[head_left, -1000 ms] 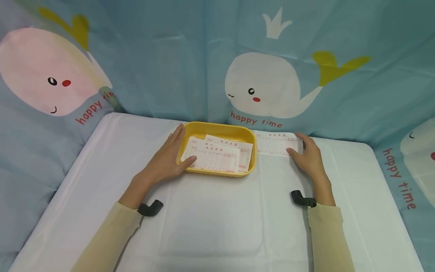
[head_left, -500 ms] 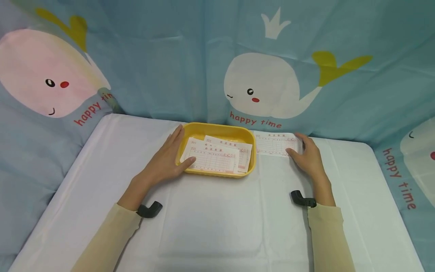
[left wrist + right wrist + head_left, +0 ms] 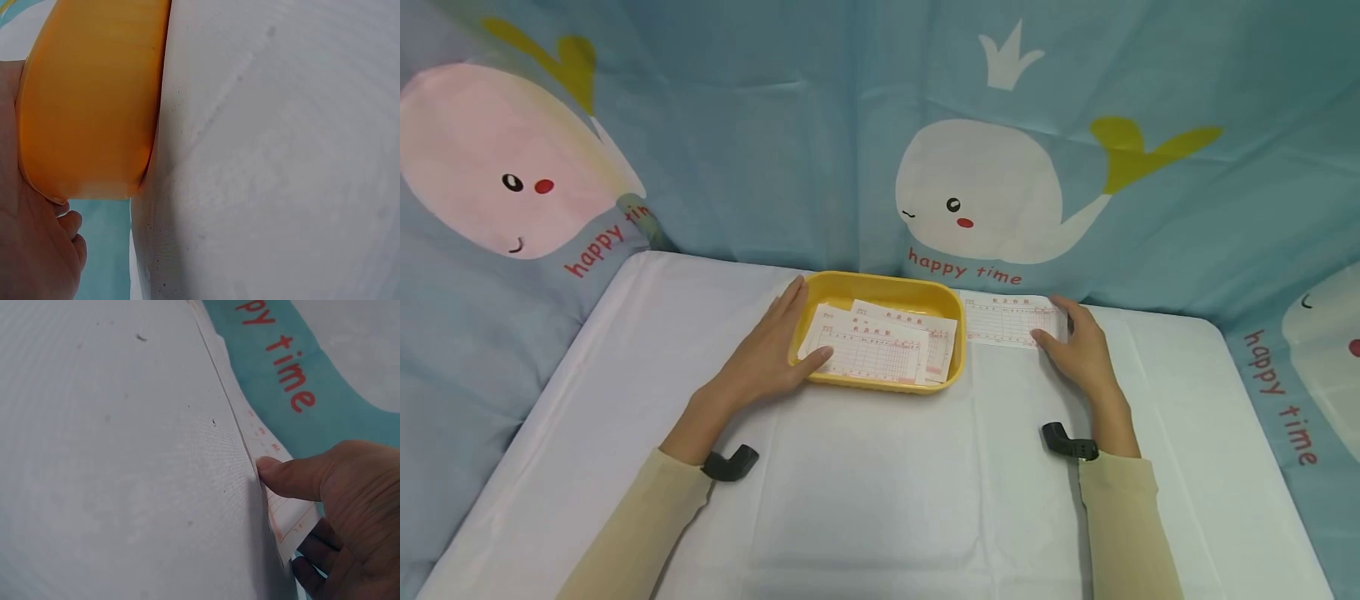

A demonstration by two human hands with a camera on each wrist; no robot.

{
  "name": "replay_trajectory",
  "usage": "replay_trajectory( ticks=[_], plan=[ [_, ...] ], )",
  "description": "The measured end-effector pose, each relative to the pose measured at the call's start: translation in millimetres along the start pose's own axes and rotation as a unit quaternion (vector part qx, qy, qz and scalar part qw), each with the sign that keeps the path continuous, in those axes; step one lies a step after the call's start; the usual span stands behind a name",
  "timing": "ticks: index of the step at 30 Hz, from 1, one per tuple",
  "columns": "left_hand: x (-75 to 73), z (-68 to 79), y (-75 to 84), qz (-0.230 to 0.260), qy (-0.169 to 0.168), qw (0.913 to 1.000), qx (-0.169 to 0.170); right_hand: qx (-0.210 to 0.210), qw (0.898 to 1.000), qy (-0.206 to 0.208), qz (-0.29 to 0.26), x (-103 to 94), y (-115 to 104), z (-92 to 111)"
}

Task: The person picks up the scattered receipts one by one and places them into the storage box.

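A yellow plastic tray [image 3: 880, 386] stands near the far side of the table. Several printed receipt slips [image 3: 868, 346] lie overlapping in it. My left hand [image 3: 767, 346] rests against the tray's left end, its fingers straight along the side and its thumb across the front rim over the slips. In the left wrist view, the hand touches the tray's wall [image 3: 94, 100]. Right of the tray, another receipt slip [image 3: 1003, 319] lies on the table. My right hand [image 3: 1081, 346] holds its right end, thumb at the near edge and index finger at the far corner; the other fingers are partly hidden.
A white cloth [image 3: 865, 483] covers the table. A blue curtain [image 3: 760, 150] printed with whales hangs close behind the tray and around the sides. Each wrist wears a black camera mount, left [image 3: 732, 463] and right [image 3: 1067, 442].
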State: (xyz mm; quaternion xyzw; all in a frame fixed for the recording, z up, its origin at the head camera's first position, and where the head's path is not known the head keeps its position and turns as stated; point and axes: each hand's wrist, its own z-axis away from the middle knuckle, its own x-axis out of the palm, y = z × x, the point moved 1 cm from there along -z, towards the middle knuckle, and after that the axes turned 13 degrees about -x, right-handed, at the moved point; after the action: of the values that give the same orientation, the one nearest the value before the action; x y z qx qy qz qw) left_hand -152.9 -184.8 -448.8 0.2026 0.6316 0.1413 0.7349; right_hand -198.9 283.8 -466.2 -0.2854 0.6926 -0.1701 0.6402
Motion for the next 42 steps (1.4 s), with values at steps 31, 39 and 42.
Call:
replay_trajectory(
  ticks=[31,39,42],
  plan=[
    [-5.0,7.4,-8.7,0.000,0.025,0.9997,0.004,-0.018,0.998,0.058,-0.005,-0.5,-10.9,-4.3],
    [1.0,1.8,1.2,0.003,0.014,0.9998,0.010,-0.009,0.998,0.069,0.000,-12.1,1.4,1.8],
    [0.8,1.8,1.4,-0.005,0.014,0.9999,0.004,0.000,0.999,0.051,-0.003,-10.5,3.8,3.3]
  ],
)
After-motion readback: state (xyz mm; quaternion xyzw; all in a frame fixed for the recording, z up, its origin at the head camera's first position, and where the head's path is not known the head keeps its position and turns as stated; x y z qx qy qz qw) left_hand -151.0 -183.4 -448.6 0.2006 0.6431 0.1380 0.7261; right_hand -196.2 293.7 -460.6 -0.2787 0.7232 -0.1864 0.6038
